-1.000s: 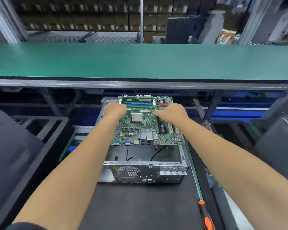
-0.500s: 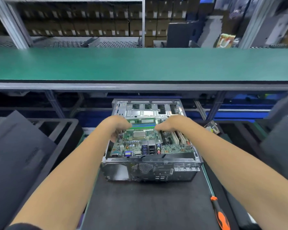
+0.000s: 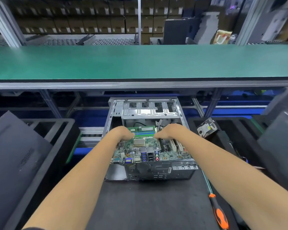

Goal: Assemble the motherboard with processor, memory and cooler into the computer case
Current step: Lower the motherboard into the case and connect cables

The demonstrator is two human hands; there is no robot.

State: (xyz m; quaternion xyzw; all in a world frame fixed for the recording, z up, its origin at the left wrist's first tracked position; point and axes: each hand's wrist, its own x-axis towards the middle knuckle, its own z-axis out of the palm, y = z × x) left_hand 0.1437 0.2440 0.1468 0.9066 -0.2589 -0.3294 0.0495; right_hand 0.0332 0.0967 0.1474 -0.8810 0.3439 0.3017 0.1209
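The green shelf (image 3: 140, 62) is overhanging the far side. The open case (image 3: 150, 170) is sitting on the black mat (image 3: 140, 205). Inside it the board (image 3: 166, 155) is lying, its near edge meeting the case's near wall. The left hand (image 3: 123, 133) and right hand (image 3: 169, 131), fingers curled, are gripping its far part.

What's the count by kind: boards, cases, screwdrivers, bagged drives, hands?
Motherboard: 1
Case: 1
Screwdriver: 1
Bagged drive: 1
Hands: 2, left hand and right hand, both gripping the motherboard
Total: 6
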